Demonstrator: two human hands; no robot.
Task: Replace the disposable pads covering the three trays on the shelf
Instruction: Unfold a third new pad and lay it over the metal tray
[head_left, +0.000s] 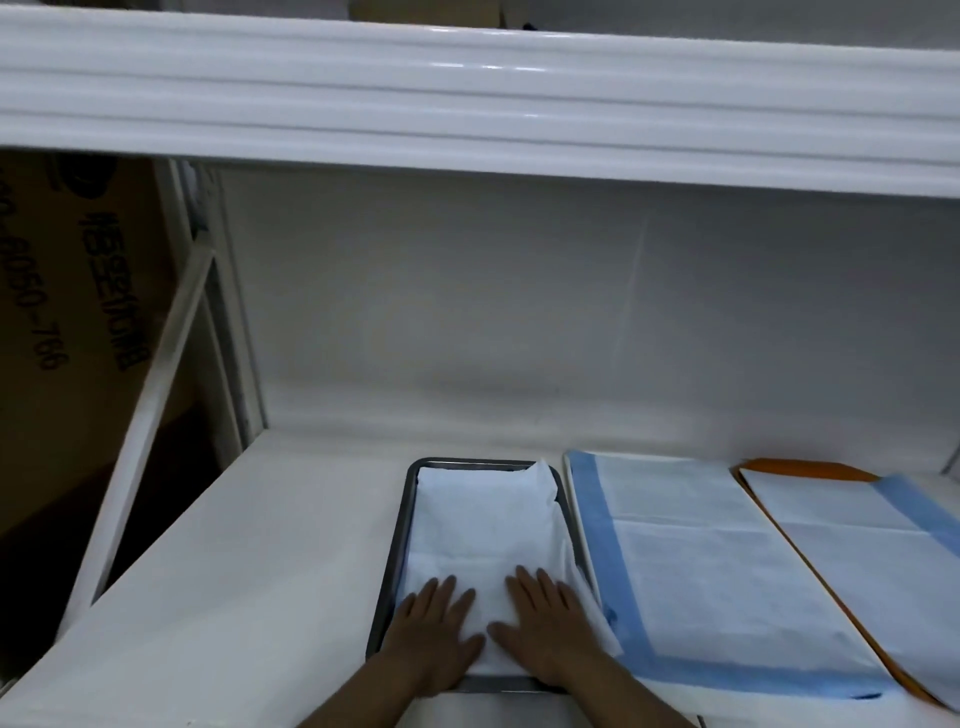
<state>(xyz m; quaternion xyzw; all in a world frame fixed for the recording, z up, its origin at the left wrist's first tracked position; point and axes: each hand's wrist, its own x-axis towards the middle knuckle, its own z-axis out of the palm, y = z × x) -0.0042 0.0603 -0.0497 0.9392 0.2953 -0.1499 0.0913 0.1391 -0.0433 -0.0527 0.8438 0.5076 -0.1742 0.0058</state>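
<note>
I see three trays side by side on the white shelf (208, 571). The left tray (397, 545) is dark-rimmed metal, lined with a white pad (483, 525) whose far right corner stands up crumpled against the rim. The middle tray (576, 525) is white, covered by a flat pad with a blue border (727, 587). The right tray (810, 470) is orange, with a blue-edged pad (872, 551) lying flat on it, partly cut off at the edge.
</note>
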